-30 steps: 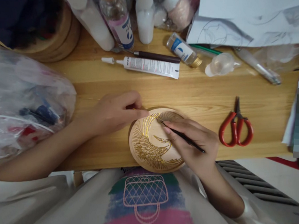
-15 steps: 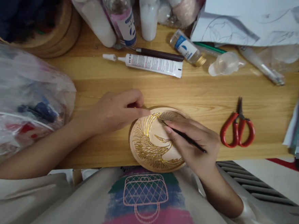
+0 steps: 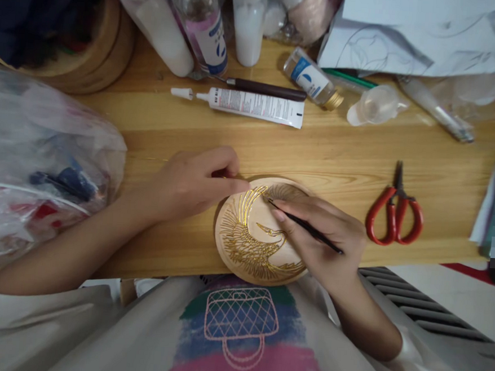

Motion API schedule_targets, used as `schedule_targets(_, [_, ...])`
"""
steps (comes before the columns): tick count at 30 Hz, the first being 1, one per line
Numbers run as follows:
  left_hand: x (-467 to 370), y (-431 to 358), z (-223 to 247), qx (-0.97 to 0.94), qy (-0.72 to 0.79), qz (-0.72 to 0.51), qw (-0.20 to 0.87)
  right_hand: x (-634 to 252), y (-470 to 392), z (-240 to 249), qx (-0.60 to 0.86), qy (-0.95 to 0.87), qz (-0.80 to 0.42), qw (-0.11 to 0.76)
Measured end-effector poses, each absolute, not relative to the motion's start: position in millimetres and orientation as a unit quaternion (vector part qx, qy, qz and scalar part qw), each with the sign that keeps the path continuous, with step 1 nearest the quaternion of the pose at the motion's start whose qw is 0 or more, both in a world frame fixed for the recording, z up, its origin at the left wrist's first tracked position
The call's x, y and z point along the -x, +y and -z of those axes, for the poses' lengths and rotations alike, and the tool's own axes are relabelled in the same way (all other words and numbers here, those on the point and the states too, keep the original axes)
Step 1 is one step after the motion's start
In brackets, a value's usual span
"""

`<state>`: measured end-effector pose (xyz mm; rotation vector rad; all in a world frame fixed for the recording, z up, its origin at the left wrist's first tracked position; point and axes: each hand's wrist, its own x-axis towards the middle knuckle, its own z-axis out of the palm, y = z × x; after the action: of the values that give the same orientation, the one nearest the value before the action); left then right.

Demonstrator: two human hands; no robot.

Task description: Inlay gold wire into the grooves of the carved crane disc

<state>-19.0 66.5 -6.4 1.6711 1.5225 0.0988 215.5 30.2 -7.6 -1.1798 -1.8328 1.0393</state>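
A round pale wooden disc [image 3: 258, 226] lies at the table's front edge, bearing a bird-like design in raised gold lines [image 3: 251, 248]; part of its upper right has only dark drawn lines. My right hand [image 3: 328, 236] rests over the disc's right side, pinching a slim black pen-like tool [image 3: 314, 231]. The tool's tip meets the disc near the upper gold strands. At the disc's upper left edge is my left hand [image 3: 197, 182], fingers curled and thumb tip touching the rim by the gold lines. A tiny yellow glint shows between its fingers, too small to name.
Red-handled pliers [image 3: 395, 215] lie to the right. Behind the disc are a white tube [image 3: 255, 107], a dark-handled tool [image 3: 266, 89], a small labelled bottle [image 3: 312, 80] and a clear cup [image 3: 375, 106]. A plastic bag [image 3: 50, 149] fills the left; paper drawings [image 3: 388, 45] lie at the back right.
The view has shifted very slightly. Both hands, the tool and the disc hold nearly the same places.
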Motion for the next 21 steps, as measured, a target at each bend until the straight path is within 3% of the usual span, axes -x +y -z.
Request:
schedule_targets(9, [20.5, 59.1, 14.5, -0.691, 0.581, -0.165, 0.397, -215.5, 29.7, 7.8, 0.462, -0.701, -0.415, 0.351])
schedule_targets(21, [23.9, 64.5, 14.1, -0.742, 0.545, -0.144, 0.362, -215.2, 30.5, 9.7, 0.446, -0.708, -0.411, 0.362])
